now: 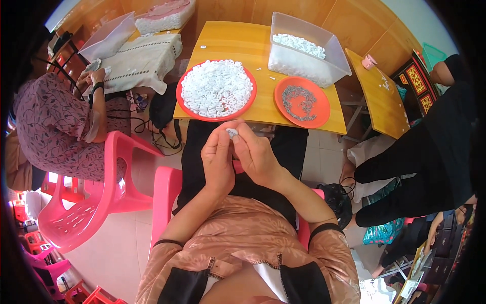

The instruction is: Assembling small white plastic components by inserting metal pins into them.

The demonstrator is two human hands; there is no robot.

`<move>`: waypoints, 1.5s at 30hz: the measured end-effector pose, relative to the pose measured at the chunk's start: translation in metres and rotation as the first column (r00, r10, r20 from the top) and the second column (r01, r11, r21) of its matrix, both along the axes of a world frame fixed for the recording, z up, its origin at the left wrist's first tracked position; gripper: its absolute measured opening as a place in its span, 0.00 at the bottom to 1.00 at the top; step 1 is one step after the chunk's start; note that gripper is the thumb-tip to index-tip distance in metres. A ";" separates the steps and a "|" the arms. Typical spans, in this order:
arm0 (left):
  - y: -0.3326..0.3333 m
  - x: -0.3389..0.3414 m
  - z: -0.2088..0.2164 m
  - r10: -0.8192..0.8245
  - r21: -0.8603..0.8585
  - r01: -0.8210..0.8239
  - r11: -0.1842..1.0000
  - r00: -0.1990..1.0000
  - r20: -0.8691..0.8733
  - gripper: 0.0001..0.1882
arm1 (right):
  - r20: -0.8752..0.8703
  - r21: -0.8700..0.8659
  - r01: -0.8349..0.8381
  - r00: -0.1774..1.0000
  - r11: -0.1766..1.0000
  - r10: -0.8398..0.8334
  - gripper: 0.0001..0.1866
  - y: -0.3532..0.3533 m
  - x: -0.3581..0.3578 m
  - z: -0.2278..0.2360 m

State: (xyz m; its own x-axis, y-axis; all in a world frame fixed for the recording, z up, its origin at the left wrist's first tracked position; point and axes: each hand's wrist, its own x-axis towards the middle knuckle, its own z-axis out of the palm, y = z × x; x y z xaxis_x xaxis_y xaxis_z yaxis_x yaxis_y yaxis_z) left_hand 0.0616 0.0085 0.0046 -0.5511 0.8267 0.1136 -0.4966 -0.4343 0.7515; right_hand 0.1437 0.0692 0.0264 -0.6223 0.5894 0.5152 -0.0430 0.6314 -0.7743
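A small white plastic piece is pinched at the fingertips of both hands, just in front of the table's near edge. My left hand is closed, its thumb pressed against the piece. From the other side my right hand grips it with thumb and fingers; the other fingertips are partly hidden. Beyond them stands a red round tray, heaped with small white plastic pieces, many with a hole. Right of it, an orange plate holds many thin grey metal pieces that look like small nails or screws.
A clear plastic bin with more white pieces stands at the back right of the yellow table. At left, a person works beside a pink chair. Another person in black stands at right, near a second table.
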 end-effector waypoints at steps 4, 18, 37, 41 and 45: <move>-0.002 -0.004 0.002 -0.038 -0.046 0.029 0.999 0.978 -0.205 0.14 | -0.043 -0.270 -0.059 0.998 0.961 0.049 0.09 0.001 0.004 0.007; 0.009 -0.026 -0.011 -0.066 0.030 0.078 0.997 0.953 -0.295 0.13 | -0.156 -0.789 -0.267 0.958 0.553 0.241 0.15 0.009 0.013 0.018; 0.016 -0.032 -0.013 -0.025 -0.055 0.013 0.998 0.974 -0.223 0.24 | 0.110 -0.557 0.173 0.985 0.813 -0.135 0.14 0.129 0.013 0.037; 0.020 -0.028 -0.017 -0.061 -0.139 0.035 0.990 0.981 -0.185 0.18 | 0.129 -0.536 0.290 0.956 0.793 -0.263 0.14 0.225 0.039 0.075; 0.019 -0.034 -0.021 -0.035 -0.199 0.003 0.980 0.987 -0.158 0.13 | 0.400 -0.021 0.448 0.823 0.894 -0.404 0.13 0.247 0.068 0.031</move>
State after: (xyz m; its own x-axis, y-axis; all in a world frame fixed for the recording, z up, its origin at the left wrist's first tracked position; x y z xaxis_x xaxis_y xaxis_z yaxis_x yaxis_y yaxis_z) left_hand 0.0278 0.0280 -0.0163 -0.5233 0.8516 0.0321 -0.3697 -0.2608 0.8918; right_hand 0.2113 0.3163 0.0569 -0.4277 0.8789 0.2111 0.5179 0.4298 -0.7396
